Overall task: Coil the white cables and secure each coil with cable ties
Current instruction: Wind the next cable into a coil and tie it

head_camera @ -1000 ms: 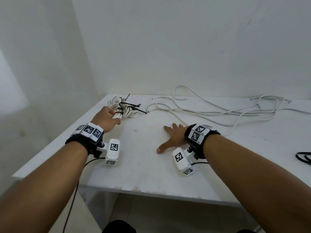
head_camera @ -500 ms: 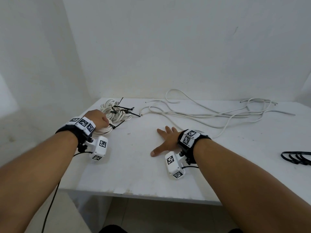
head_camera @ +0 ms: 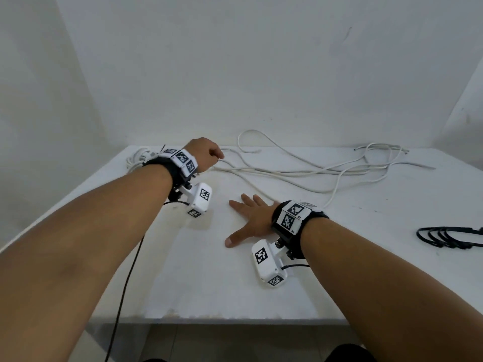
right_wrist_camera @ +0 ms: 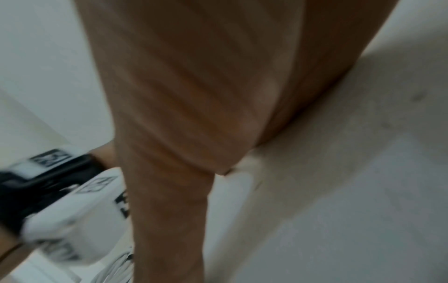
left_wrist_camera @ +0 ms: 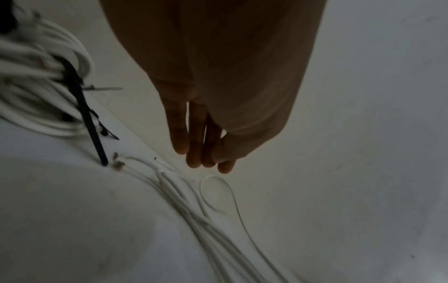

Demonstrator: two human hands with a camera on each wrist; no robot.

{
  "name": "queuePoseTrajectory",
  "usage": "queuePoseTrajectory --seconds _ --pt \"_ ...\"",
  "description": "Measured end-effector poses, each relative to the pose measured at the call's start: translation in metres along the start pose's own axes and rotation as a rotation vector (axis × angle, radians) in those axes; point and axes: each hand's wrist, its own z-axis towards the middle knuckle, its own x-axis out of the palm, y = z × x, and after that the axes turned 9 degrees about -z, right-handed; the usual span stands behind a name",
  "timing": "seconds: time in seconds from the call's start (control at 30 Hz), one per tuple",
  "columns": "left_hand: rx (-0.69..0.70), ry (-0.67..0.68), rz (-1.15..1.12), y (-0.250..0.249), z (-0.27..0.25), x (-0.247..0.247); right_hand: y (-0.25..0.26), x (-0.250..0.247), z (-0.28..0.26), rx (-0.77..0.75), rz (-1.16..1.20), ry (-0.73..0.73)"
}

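tied coil (head_camera: 136, 159) sits far left on the tabletop (head_camera: 209, 283); left hand (head_camera: 203, 154) hovers with straight fingers above the loose white cables (head_camera: 300, 171), holding nothing; right hand (head_camera: 248, 219) lies flat, empty; black cable ties (head_camera: 444, 236) wait far right; next likely: grasp a cable end, start coiling

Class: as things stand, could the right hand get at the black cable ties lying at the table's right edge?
Probably yes. The right hand lies flat and holds nothing, and only bare table separates it from the black cable ties.
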Motion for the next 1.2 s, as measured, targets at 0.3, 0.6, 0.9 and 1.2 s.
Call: queuePoseTrajectory --seconds 0.3,0.6,0.9,1.2 --pt "-0.097 0.293 0.236 0.024 0.062 0.044 -0.005 0.002 0.007 -0.012 -0.038 0.017" --pt "-0.032 -0.089 -0.201 0.014 0.053 0.031 -0.007 0.0 0.009 -0.019 -0.034 0.031" --pt "-0.158 -0.192 -1.285 -0.018 -0.017 0.032 -0.011 -0.019 -0.005 -0.09 0.154 -0.032" --pt "-0.042 -0.107 -1.179 -0.042 -0.057 0.045 -0.032 -0.054 -0.002 -0.098 0.286 -1.056"
